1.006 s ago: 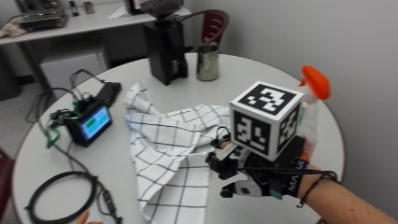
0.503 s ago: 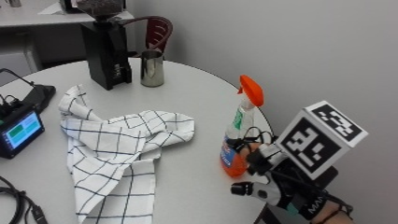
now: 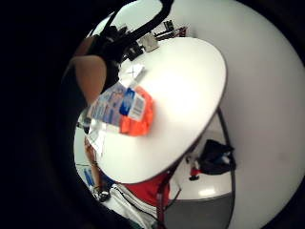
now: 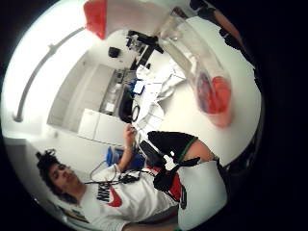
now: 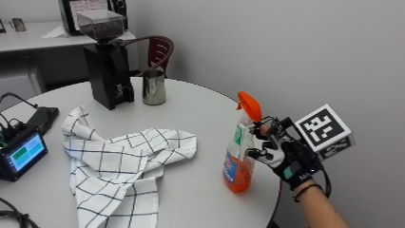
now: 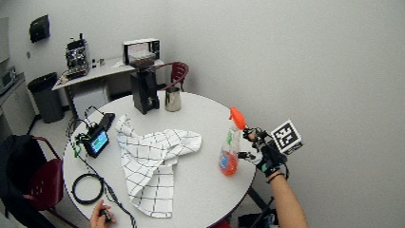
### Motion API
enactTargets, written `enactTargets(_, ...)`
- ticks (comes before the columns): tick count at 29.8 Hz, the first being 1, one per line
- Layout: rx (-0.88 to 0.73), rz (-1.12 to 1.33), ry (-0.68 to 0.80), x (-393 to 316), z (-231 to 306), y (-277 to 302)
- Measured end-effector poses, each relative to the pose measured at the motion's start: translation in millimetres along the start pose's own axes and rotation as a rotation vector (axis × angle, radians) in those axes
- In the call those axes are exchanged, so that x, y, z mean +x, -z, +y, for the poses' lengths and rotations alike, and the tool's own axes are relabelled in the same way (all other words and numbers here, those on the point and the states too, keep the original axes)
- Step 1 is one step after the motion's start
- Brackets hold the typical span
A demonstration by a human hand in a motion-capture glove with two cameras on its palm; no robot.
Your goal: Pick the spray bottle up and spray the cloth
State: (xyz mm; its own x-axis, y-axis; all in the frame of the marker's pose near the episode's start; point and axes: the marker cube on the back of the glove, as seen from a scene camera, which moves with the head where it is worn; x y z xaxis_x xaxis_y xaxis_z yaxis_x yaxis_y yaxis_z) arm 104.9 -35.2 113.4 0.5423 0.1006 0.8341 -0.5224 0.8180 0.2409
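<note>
So I had my gloved right hand (image 5: 283, 153) curled round the neck of the spray bottle (image 5: 240, 145), upright at the round table's (image 5: 202, 99) four o'clock edge; next, I judged, lift and aim toward the checked cloth (image 5: 120, 161) at nine o'clock.

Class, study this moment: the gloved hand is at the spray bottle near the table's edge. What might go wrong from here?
1. The spray bottle stands close to the table edge; a nudge from the hand might tip it off.
2. Its orange nozzle seems not to point at the checked cloth, so spray may miss.
3. The small screen lies beside the cloth and might get wet.
</note>
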Motion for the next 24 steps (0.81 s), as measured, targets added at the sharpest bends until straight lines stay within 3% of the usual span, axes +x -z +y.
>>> enactTargets(13,-0.008,-0.244,-0.026,5,-29,-42)
enactTargets(24,0.082,-0.234,-0.023,9,-25,-46)
